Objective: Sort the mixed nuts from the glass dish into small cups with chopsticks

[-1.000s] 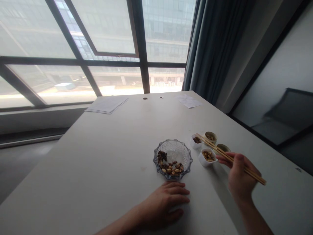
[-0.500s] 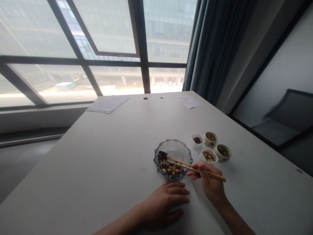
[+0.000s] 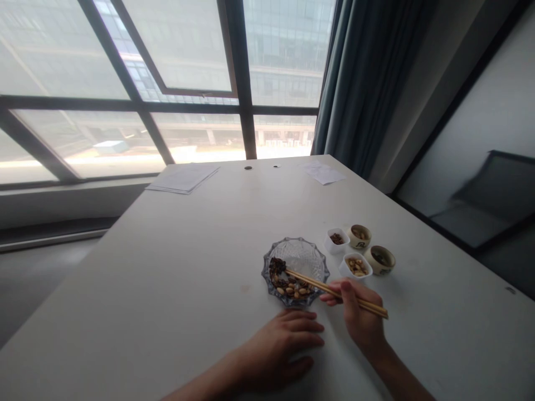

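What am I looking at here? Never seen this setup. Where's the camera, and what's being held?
There's no robot: these are a person's bare hands, seen from a head-worn camera looking forward and down. The right hand holds wooden chopsticks, their tips at some dark pieces inside a glass bowl; whether they grip anything is too small to tell. The left hand holds nothing and rests on the white table, near the bowl. Right of the bowl stand two white tubs and two round cups. Papers lie toward the window.

On my feed, the bowl (image 3: 300, 257) is greyish, facet-patterned; chopsticks (image 3: 309, 280) over it, tan; right of it, white tubs (image 3: 349, 273), dark-marked cream cups (image 3: 374, 268).
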{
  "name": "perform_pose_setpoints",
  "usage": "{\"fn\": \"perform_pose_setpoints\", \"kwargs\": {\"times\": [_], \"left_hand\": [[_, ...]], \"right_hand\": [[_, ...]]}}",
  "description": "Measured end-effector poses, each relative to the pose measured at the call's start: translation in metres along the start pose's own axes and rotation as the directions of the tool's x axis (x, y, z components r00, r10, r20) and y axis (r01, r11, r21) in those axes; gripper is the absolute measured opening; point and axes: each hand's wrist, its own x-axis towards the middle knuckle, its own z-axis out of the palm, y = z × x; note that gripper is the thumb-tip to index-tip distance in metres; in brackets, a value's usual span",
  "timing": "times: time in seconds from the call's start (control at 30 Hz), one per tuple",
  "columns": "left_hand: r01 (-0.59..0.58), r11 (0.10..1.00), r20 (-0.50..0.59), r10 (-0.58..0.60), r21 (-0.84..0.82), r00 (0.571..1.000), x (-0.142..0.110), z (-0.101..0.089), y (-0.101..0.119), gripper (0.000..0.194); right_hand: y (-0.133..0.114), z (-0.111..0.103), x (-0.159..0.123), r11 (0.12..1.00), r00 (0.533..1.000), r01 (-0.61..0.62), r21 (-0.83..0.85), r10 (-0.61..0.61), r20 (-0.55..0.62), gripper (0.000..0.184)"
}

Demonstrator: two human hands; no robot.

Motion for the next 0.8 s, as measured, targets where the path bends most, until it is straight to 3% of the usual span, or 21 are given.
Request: {"fn": "perform_pose_setpoints", "kwargs": {"times": [0.3, 0.57, 0.8], "left_hand": [[0.019, 1.0, 0.008, -0.019, -0.001, 1.0, 0.0, -0.002, 0.001, 0.04], [0.0, 1.0, -0.001, 0.0, 0.001, 1.0, -0.001, 0.002, -0.001, 0.039], [0.004, 1.0, 0.002, -0.004, -0.018, 1.0, 0.0, 0.0, 0.0, 0.041]], "right_hand": [[-0.005, -0.013, 0.008, 0.998, 0.997, 0.068, -0.008, -0.068, -0.035, 0.042], [0.015, -0.007, 0.007, 0.996, 0.97, 0.085, 0.012, -0.085, 0.227, 0.035], [0.025, -0.003, 0.005, 0.999, 0.997, -0.013, 0.05, 0.009, 0.073, 0.043]]}}
